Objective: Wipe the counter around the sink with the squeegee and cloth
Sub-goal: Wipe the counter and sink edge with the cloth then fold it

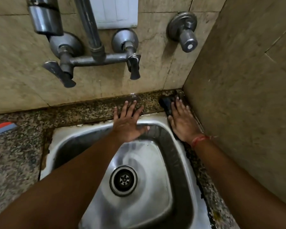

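A: What stands behind the steel sink?

B: A back wall of large beige stone tiles, stained and streaked. A second wall of the same tile meets it at a corner to the sink's right.

A: Any fittings?

B: Above the sink, a dull metal mixer tap with two lever handles and a spout pipe rising out of view. To its right, a separate round-knobbed valve. Above the mixer, a white panel on the wall.

A: And the light?

B: Dim and warm, with a wet glint on the speckled granite ledge just behind the sink.
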A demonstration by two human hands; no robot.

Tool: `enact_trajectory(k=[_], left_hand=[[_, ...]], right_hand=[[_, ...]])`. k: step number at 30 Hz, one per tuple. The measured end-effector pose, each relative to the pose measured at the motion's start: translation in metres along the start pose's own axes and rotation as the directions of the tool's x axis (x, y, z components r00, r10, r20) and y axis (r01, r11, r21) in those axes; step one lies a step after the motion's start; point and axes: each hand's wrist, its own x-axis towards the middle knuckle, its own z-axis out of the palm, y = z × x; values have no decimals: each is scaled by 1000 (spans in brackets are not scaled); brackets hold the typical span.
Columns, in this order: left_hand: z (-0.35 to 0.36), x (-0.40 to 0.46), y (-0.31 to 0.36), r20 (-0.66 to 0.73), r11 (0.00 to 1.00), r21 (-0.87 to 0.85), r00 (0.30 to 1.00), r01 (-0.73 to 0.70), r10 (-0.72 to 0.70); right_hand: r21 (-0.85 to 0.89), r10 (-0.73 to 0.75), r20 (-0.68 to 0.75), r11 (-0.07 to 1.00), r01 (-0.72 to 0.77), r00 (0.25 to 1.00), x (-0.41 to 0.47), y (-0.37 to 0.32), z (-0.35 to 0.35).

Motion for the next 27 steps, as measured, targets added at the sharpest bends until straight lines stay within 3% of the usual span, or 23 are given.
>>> enact_trajectory(k=[3, 6, 9, 10, 14, 16, 18, 20, 24, 25, 27], left_hand=[[0, 0, 1, -13, 1000, 6, 1000, 8, -8], [4, -3, 2, -27, 1000, 16, 1000, 16, -16], [15, -21, 7, -207, 1000, -11, 978, 22, -24], [18, -29, 11, -245, 999, -38, 969, 28, -36], [27, -60, 34, -228, 993, -114, 973, 22, -48], [33, -77, 47, -207, 993, -115, 978, -13, -12], [39, -93, 61, -194, 993, -111, 981, -49, 27], [45, -108, 75, -186, 989, -140, 982, -49, 23], [49, -134, 98, -113, 970, -242, 993, -8, -20], [49, -141, 102, -87, 967, -254, 996, -7, -16], [46, -155, 109, -67, 963, -267, 998, -25, 7]], right_hand=[[25, -83, 18, 996, 83, 996, -49, 7, -1], [29, 38, 9, 999, -39, 999, -58, 11, -1], [56, 127, -16, 990, -126, 992, -46, 4, 0], [75, 95, -18, 993, -94, 995, -53, 3, 1], [52, -254, 56, 967, 251, 966, -132, 8, 0], [40, -161, 52, 987, 159, 986, -139, 13, -2], [65, 105, 2, 992, -105, 994, -117, 13, -3], [82, 234, 16, 969, -235, 972, -107, 3, -6], [43, -39, 71, 998, 36, 997, -185, -16, -7], [24, -31, 79, 999, 29, 996, -205, -13, -6], [39, 164, 57, 985, -166, 985, -218, -5, -5]])
